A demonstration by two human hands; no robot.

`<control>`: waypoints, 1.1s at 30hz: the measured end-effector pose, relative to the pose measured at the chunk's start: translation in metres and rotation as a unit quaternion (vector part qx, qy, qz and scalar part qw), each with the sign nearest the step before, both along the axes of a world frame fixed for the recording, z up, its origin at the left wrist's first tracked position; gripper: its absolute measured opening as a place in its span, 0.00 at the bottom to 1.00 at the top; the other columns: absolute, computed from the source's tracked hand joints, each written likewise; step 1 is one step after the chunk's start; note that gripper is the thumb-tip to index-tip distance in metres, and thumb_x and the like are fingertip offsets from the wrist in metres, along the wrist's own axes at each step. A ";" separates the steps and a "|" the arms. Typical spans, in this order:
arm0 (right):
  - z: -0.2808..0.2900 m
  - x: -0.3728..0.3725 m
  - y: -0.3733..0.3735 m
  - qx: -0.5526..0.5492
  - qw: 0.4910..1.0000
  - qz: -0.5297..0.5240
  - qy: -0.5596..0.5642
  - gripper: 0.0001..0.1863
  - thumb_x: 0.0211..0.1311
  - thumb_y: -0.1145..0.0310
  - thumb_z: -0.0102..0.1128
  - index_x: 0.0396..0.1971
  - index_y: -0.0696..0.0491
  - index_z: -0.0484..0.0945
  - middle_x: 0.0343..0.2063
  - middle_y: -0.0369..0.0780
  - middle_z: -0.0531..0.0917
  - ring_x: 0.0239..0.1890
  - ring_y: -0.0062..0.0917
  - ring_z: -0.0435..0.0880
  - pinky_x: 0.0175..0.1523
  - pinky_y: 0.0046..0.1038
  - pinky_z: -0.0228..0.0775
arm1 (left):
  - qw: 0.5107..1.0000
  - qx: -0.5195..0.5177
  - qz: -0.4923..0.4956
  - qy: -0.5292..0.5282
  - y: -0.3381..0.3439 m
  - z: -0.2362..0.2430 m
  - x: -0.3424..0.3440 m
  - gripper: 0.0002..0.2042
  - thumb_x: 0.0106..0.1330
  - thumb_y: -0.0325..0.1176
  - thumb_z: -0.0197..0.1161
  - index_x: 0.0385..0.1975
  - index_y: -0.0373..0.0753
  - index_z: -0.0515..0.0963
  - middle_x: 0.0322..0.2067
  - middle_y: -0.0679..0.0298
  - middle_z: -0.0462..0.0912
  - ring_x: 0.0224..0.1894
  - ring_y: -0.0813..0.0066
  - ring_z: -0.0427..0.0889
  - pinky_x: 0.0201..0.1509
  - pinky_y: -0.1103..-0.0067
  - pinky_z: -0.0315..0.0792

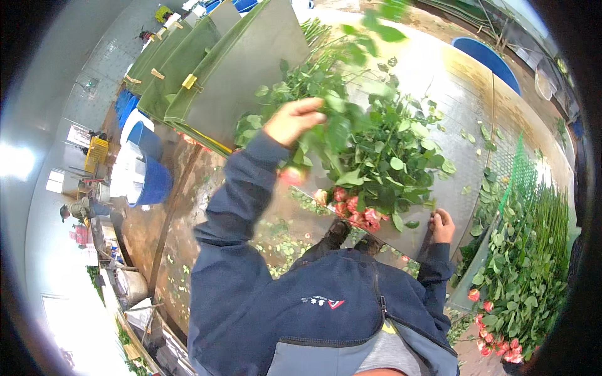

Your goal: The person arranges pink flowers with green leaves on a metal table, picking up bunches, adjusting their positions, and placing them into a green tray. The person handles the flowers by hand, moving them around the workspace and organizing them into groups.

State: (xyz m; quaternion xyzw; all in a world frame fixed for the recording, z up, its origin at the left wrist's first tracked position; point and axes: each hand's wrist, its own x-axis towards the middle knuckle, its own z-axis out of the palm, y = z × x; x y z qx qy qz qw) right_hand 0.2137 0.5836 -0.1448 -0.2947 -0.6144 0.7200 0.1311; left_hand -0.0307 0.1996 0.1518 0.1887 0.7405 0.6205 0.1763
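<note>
My left hand is over the table's left part, its thumb and fingers closed about the leafy stem of a rose. That rose's pink bloom hangs below the hand, blurred by motion. Beside it a pile of leafy roses lies on the metal table; their pink-and-cream blooms point toward me at the near edge. My right hand is at the near edge, right of the blooms, with curled fingers. What it holds, if anything, I cannot make out.
Grey panels hung with green cloth stand at the left. More roses lie behind green netting at the right. Blue tubs stand on the left floor, and a blue basin at far right. A person is far left.
</note>
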 end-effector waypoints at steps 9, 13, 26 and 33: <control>0.011 -0.008 -0.017 0.447 0.881 -0.126 -0.088 0.12 0.51 0.67 0.56 0.33 0.58 0.78 0.22 0.37 0.80 0.23 0.17 0.76 0.30 0.21 0.69 | 0.706 -0.635 0.000 0.315 -0.166 -0.091 -0.123 0.18 0.57 0.40 0.54 0.46 0.42 0.73 0.42 0.54 0.77 0.45 0.58 0.75 0.49 0.67 0.69; 0.081 -0.044 -0.067 0.304 0.942 -0.073 -0.125 0.15 0.51 0.64 0.55 0.38 0.54 0.77 0.33 0.47 0.81 0.36 0.34 0.81 0.41 0.30 0.72 | 0.684 -0.679 -0.026 0.266 -0.183 -0.111 -0.121 0.18 0.59 0.41 0.54 0.47 0.43 0.72 0.34 0.50 0.79 0.39 0.54 0.77 0.42 0.64 0.71; 0.163 0.056 0.034 0.457 0.862 -0.127 -0.179 0.13 0.53 0.63 0.50 0.36 0.51 0.77 0.34 0.45 0.79 0.37 0.40 0.77 0.42 0.34 0.70 | 0.842 -0.353 -0.124 0.388 0.012 -0.074 -0.009 0.21 0.59 0.30 0.57 0.52 0.35 0.67 0.49 0.49 0.71 0.50 0.52 0.71 0.53 0.69 0.64; 0.064 0.238 0.251 0.414 0.789 -0.206 -0.405 0.19 0.52 0.57 0.55 0.36 0.58 0.73 0.35 0.51 0.78 0.39 0.46 0.76 0.44 0.41 0.68 | 0.967 -0.100 -0.175 0.156 0.227 -0.053 0.126 0.17 0.62 0.24 0.52 0.51 0.28 0.67 0.43 0.54 0.77 0.43 0.70 0.77 0.45 0.79 0.72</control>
